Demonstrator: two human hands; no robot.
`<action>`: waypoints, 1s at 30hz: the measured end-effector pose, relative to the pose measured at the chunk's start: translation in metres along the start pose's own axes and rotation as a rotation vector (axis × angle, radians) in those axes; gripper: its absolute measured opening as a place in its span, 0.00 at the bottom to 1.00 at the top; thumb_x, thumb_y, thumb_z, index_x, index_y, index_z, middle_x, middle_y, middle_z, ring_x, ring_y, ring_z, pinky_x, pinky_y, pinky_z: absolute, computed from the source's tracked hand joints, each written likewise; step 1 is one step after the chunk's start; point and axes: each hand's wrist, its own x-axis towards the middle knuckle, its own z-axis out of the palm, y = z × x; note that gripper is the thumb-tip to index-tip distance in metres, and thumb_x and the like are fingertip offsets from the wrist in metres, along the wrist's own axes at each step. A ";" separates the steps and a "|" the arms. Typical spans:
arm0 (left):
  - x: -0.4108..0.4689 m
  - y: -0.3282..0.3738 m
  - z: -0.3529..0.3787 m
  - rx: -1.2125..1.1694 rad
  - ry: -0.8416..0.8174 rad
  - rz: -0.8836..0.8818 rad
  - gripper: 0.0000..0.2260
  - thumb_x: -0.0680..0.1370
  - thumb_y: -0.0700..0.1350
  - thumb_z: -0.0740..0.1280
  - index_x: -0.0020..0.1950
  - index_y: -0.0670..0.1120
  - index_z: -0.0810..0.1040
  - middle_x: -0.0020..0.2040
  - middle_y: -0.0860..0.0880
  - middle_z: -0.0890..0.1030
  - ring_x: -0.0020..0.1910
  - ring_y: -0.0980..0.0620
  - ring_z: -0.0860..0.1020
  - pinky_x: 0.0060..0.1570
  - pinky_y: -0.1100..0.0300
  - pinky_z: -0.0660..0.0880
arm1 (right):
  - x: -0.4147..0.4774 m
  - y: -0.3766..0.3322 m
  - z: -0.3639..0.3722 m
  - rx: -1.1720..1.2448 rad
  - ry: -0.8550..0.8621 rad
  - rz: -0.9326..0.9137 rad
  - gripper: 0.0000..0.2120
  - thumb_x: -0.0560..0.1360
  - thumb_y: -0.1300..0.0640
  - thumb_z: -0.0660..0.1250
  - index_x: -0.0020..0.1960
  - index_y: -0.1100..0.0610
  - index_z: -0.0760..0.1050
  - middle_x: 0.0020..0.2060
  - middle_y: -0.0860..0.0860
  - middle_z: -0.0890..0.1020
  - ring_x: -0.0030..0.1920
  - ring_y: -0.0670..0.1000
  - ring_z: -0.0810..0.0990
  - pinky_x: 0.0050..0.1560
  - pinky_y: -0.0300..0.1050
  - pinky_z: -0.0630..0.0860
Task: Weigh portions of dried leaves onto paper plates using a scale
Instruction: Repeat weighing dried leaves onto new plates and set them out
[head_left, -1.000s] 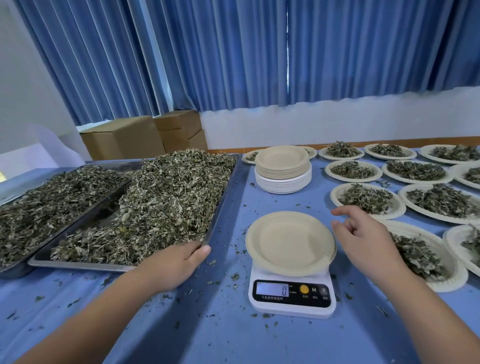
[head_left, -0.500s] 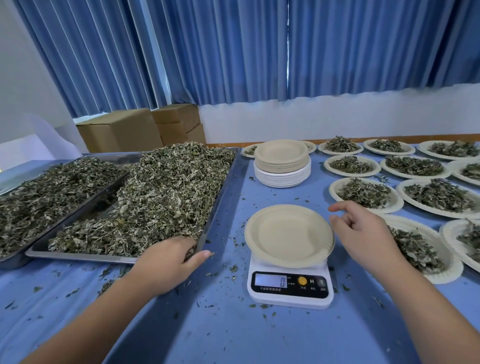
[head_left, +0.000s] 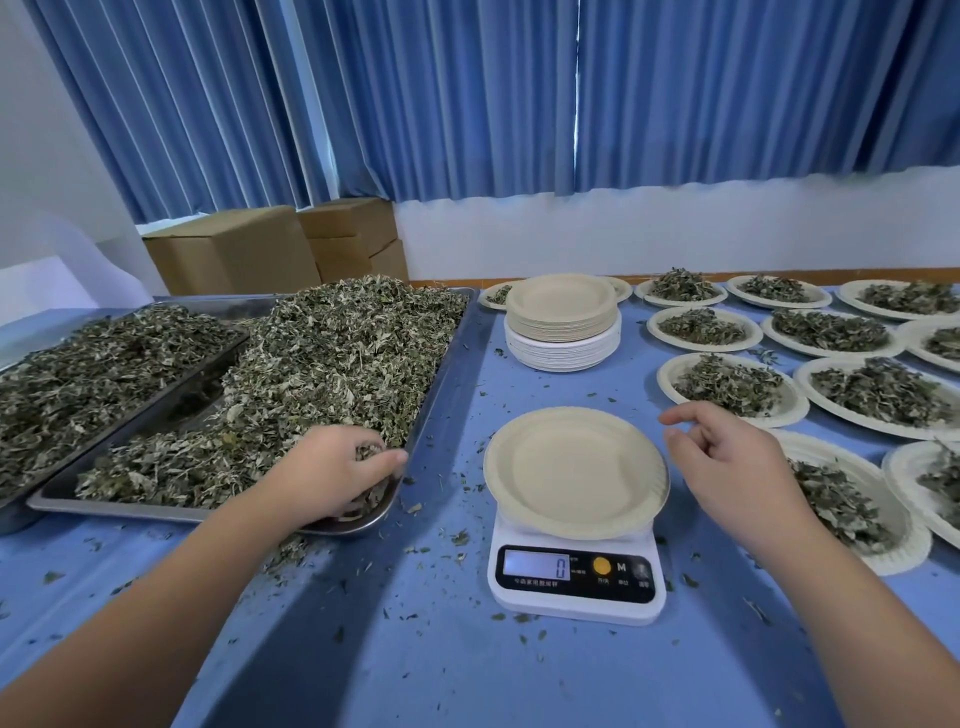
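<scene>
An empty beige paper plate (head_left: 575, 470) sits on a white digital scale (head_left: 576, 582) whose display reads 0. A steel tray (head_left: 447, 364) on the left holds a big heap of dried leaves (head_left: 322, 374). My left hand (head_left: 332, 470) is in the tray's near right corner, fingers curled into the leaves there. My right hand (head_left: 727, 467) hovers just right of the plate's rim, fingers loosely bent, holding nothing.
A stack of unused paper plates (head_left: 563, 322) stands behind the scale. Several filled plates (head_left: 727, 387) cover the table's right side. A second tray of leaves (head_left: 93, 358) lies far left. Cardboard boxes (head_left: 234, 249) stand behind. Leaf crumbs litter the blue cloth (head_left: 415, 649).
My left hand moved from the cloth in front of the tray into its near right corner and closed on leaves. My right hand stayed beside the plate.
</scene>
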 end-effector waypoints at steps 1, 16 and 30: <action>0.003 0.007 -0.003 -0.023 0.024 0.010 0.11 0.79 0.57 0.62 0.45 0.52 0.78 0.19 0.51 0.73 0.14 0.59 0.67 0.17 0.69 0.61 | 0.000 0.000 0.000 -0.005 -0.001 0.004 0.08 0.78 0.59 0.63 0.47 0.46 0.76 0.23 0.45 0.70 0.27 0.45 0.69 0.30 0.32 0.68; 0.026 0.165 0.053 -0.050 0.066 0.356 0.15 0.79 0.60 0.60 0.50 0.50 0.76 0.48 0.52 0.79 0.49 0.50 0.76 0.45 0.55 0.72 | 0.000 0.005 -0.001 0.009 0.005 0.010 0.08 0.77 0.57 0.65 0.46 0.44 0.76 0.23 0.45 0.70 0.26 0.44 0.68 0.28 0.34 0.67; 0.004 0.096 0.039 0.034 0.185 0.295 0.21 0.80 0.61 0.55 0.69 0.54 0.71 0.66 0.54 0.71 0.64 0.53 0.72 0.66 0.51 0.68 | -0.001 0.004 -0.004 0.004 0.000 0.007 0.09 0.78 0.58 0.64 0.45 0.44 0.76 0.28 0.56 0.73 0.26 0.45 0.68 0.27 0.33 0.67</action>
